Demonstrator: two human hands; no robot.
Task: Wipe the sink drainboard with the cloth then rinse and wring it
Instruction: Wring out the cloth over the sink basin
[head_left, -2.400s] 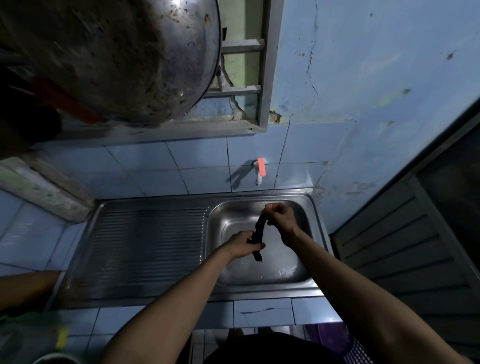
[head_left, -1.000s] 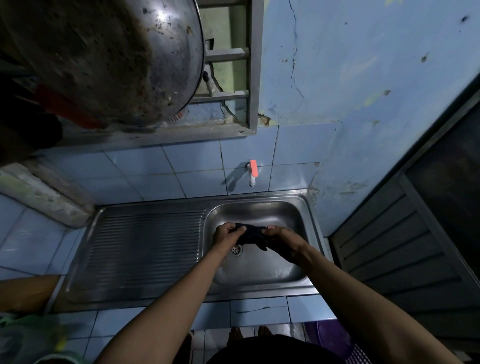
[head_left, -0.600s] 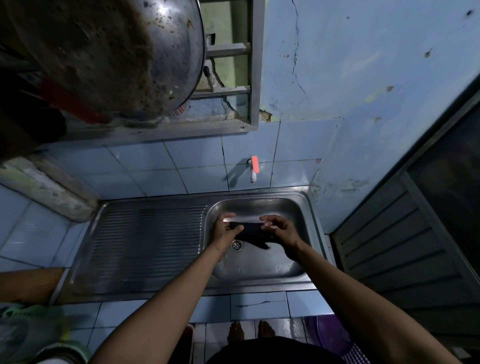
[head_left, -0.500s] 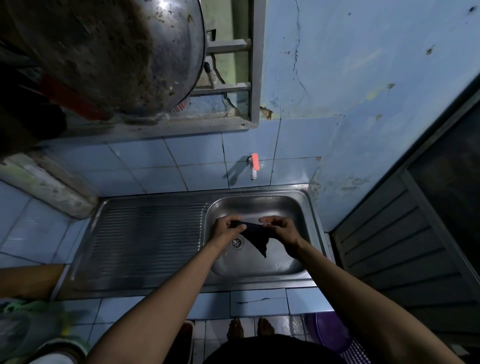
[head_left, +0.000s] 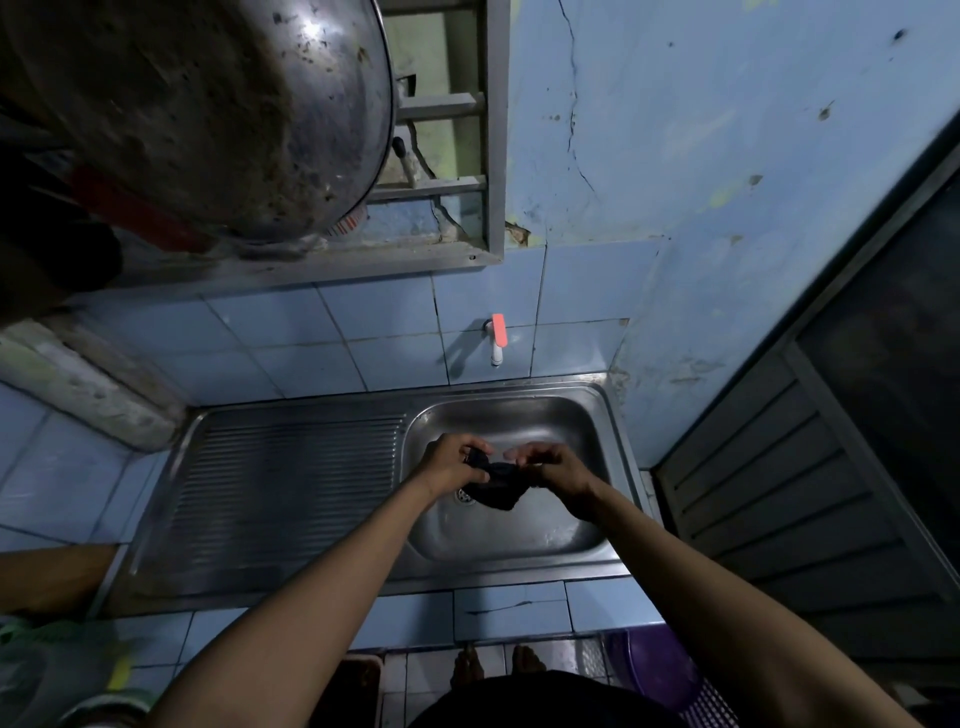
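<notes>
A small dark cloth (head_left: 497, 484) hangs bunched between both hands over the steel sink basin (head_left: 519, 535), just above the drain (head_left: 464, 495). My left hand (head_left: 451, 463) grips its left end and my right hand (head_left: 548, 466) pinches its right end. The ribbed drainboard (head_left: 280, 483) lies to the left of the basin with nothing on it. A white tap with a pink handle (head_left: 497, 339) sticks out of the tiled wall behind the basin; no water is seen running.
A big steel wok (head_left: 208, 114) hangs overhead at the upper left, in front of a window frame (head_left: 488, 156). A louvred door (head_left: 789, 493) stands to the right. A purple basket (head_left: 665, 670) and my bare feet (head_left: 498, 667) are on the floor below.
The cloth was held upright and twisted, then turned level between both hands and spread a little. Now it is bunched again, hands slightly closer together over the drain.
</notes>
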